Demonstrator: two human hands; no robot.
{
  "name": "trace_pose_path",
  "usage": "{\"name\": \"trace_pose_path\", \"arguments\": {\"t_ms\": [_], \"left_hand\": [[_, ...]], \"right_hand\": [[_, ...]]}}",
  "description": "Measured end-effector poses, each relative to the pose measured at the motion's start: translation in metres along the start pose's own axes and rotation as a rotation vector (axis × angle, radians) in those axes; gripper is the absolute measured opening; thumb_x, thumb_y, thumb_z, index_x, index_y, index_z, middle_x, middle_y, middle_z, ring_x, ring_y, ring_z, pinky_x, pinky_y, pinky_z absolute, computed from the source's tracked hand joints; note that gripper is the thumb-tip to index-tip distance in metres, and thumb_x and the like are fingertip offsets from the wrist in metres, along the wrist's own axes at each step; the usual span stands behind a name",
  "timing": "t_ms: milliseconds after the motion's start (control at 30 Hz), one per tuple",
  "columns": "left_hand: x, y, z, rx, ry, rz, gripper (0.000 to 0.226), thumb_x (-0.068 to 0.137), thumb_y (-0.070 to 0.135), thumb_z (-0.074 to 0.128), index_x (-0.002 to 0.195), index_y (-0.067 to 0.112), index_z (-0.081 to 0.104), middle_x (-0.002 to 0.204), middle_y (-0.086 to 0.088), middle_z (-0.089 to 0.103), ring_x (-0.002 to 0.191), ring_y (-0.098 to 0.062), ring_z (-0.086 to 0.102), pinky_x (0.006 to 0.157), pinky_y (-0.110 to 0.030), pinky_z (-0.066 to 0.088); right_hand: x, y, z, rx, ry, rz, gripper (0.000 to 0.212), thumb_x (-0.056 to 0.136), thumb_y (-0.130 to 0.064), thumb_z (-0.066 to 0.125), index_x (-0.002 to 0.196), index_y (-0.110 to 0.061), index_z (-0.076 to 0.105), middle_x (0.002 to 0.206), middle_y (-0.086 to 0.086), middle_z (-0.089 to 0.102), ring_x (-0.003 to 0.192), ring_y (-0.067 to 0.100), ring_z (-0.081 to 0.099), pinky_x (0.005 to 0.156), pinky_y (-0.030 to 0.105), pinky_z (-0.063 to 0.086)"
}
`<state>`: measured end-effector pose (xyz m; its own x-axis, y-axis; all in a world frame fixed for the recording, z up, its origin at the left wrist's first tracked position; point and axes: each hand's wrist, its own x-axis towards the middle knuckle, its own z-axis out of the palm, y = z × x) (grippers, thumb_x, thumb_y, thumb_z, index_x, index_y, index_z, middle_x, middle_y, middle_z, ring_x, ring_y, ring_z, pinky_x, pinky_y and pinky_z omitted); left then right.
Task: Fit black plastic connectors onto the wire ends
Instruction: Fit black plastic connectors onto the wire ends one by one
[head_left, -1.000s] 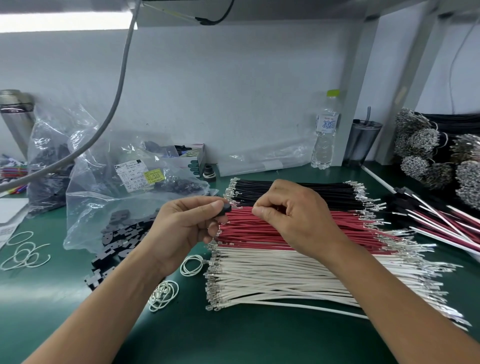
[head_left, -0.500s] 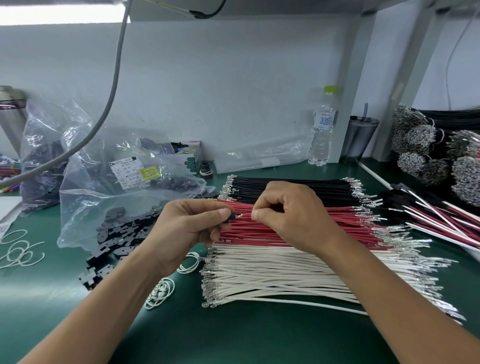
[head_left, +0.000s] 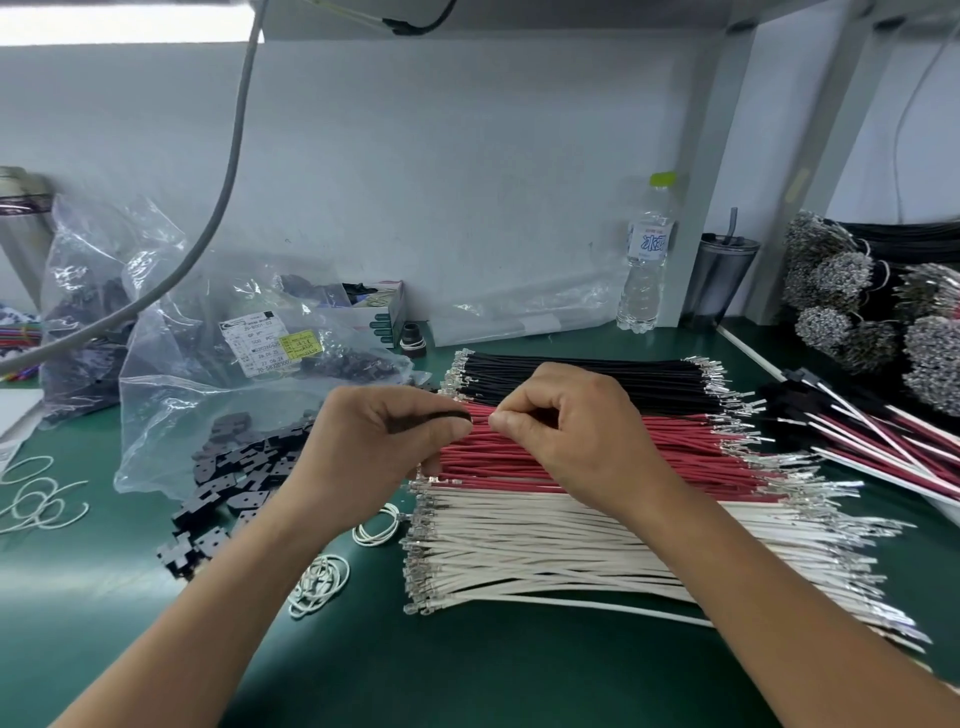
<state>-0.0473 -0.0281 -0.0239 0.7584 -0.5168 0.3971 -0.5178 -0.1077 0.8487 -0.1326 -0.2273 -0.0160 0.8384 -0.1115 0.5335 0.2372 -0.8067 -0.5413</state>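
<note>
My left hand pinches a small black plastic connector between thumb and fingers, above the wire stacks. My right hand is curled just to its right, fingertips pinching a red wire end that points at the connector. Below both hands lie three flat stacks on the green mat: black wires at the back, red wires in the middle, white wires in front, all with metal terminals at their ends. Loose black connectors spill from a clear bag to the left.
Clear plastic bags of parts stand at the left, white rubber bands lie near the connectors. A water bottle and dark tumbler stand at the back. Finished wire assemblies and bundled terminals fill the right side.
The two hands have drawn closer together, so the red wire end now meets the connector. The view has shifted slightly; the wire stacks lie unmoved.
</note>
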Motion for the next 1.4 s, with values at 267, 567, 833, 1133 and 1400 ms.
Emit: {"name": "trace_pose_path", "arguments": {"t_ms": [267, 567, 833, 1133, 1400], "left_hand": [[-0.003, 0.005, -0.006, -0.136, -0.052, -0.069, 0.02, 0.071, 0.028, 0.084, 0.089, 0.021, 0.084, 0.071, -0.012, 0.077, 0.052, -0.02, 0.069, 0.053, -0.025, 0.058], [-0.003, 0.008, -0.001, -0.164, -0.049, -0.053, 0.019, 0.071, 0.031, 0.084, 0.089, 0.024, 0.084, 0.07, -0.015, 0.076, 0.052, -0.023, 0.069, 0.052, -0.028, 0.057], [0.001, -0.002, -0.005, -0.188, 0.024, -0.104, 0.019, 0.073, 0.029, 0.084, 0.09, 0.021, 0.084, 0.074, -0.012, 0.077, 0.054, -0.02, 0.067, 0.048, -0.024, 0.054], [0.004, -0.009, -0.004, -0.199, 0.039, -0.149, 0.015, 0.078, 0.009, 0.086, 0.091, 0.016, 0.084, 0.073, -0.014, 0.077, 0.055, -0.019, 0.068, 0.05, -0.023, 0.054], [0.005, -0.011, -0.007, -0.186, 0.03, -0.17, 0.018, 0.078, 0.006, 0.085, 0.092, 0.018, 0.084, 0.079, -0.013, 0.078, 0.057, -0.019, 0.068, 0.051, -0.024, 0.055]], "right_hand": [[-0.002, -0.006, 0.006, 0.026, -0.037, -0.017, 0.015, 0.093, -0.035, 0.068, 0.079, -0.028, 0.07, 0.081, -0.014, 0.062, 0.079, 0.005, 0.059, 0.075, 0.039, 0.051], [0.002, -0.007, -0.003, 0.032, -0.091, -0.009, 0.014, 0.091, -0.036, 0.071, 0.081, -0.027, 0.073, 0.08, -0.016, 0.064, 0.08, 0.005, 0.06, 0.077, 0.04, 0.051], [-0.004, -0.02, -0.022, -0.368, 0.031, -0.262, 0.01, 0.085, -0.043, 0.072, 0.083, -0.033, 0.071, 0.084, -0.018, 0.055, 0.083, 0.003, 0.05, 0.066, 0.025, 0.041], [-0.019, -0.019, 0.004, -0.151, -0.404, 0.016, 0.008, 0.08, -0.04, 0.079, 0.079, -0.036, 0.073, 0.081, -0.024, 0.063, 0.079, -0.007, 0.058, 0.07, 0.02, 0.043], [-0.014, -0.011, -0.008, -0.015, -0.313, 0.066, 0.015, 0.098, -0.029, 0.06, 0.088, -0.04, 0.063, 0.082, -0.022, 0.065, 0.081, -0.003, 0.06, 0.07, 0.022, 0.048]]}}
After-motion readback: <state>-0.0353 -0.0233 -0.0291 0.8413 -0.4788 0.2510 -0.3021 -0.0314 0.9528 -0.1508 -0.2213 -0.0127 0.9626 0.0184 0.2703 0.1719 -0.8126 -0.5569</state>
